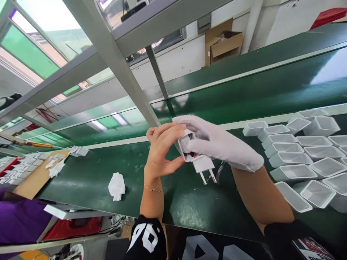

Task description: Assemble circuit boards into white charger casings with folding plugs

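White, hollow, rectangular plastic housing [181, 146] is held above the green counter [189, 206], between both hands. The bare left hand [162, 147] has its grip clamped on it, fingers above, thumb below. Its open end faces the white-gloved right hand [217, 142], whose thumb reaches the opening; whether that grip is closed, I cannot tell. Foreshortening hides the housing's long axis. Below the opening, a white two-pin plug piece [203, 164] points its pins downward.

Open white housings [294, 172] crowd the right end of a green bench [189, 213], as a crumpled white piece [116, 186] rests near the front edge and small white parts [78, 151] sit along the back edge, toward the left.
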### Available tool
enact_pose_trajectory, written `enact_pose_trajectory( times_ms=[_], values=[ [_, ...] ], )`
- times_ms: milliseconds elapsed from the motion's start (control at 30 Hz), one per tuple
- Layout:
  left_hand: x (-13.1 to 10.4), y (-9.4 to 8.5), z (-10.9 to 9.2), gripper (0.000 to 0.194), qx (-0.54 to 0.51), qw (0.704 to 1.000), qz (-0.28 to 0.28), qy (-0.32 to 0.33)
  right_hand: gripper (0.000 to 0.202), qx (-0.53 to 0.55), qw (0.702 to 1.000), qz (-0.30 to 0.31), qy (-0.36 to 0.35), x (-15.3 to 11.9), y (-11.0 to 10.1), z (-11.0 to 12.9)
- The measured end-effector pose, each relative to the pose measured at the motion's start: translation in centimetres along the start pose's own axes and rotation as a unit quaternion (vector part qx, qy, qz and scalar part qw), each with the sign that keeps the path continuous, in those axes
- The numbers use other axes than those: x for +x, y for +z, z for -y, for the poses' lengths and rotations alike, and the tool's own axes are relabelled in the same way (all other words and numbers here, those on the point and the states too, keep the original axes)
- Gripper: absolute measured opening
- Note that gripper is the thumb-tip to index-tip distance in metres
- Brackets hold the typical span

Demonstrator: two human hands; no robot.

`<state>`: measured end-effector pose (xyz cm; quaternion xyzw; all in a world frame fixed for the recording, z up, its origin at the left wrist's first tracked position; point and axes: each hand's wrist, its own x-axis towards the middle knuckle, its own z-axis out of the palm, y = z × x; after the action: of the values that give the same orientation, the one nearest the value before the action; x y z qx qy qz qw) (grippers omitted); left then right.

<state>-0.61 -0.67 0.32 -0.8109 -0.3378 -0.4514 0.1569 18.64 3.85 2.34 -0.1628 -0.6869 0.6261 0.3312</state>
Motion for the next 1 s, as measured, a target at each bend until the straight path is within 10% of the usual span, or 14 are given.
enact_pose_trajectory(
  times_ms=[567,700,833,1000],
  values=[
    [-0.2,-0.6,-0.4,0.045,-0.061,0.995,0.047,-0.060,0.034,-0.049,0.995,-0.080,-0.023,0.5,2.4,-0.6],
    [-0.7,0.2,0.4,0.050,-0.150,0.982,0.020,-0.113,0.058,-0.069,0.992,-0.096,-0.036,0.8,2.7,-1.6],
    [-0.7,1.2,1.8,0.071,-0.391,0.863,-0.122,-0.295,0.101,-0.015,0.988,-0.123,-0.087,1.8,1.6,-3.0],
    [0.0,0.4,1.5,0.056,-0.554,0.654,-0.179,-0.483,0.088,-0.052,0.965,-0.216,-0.140,1.9,0.8,-3.4]
  ],
)
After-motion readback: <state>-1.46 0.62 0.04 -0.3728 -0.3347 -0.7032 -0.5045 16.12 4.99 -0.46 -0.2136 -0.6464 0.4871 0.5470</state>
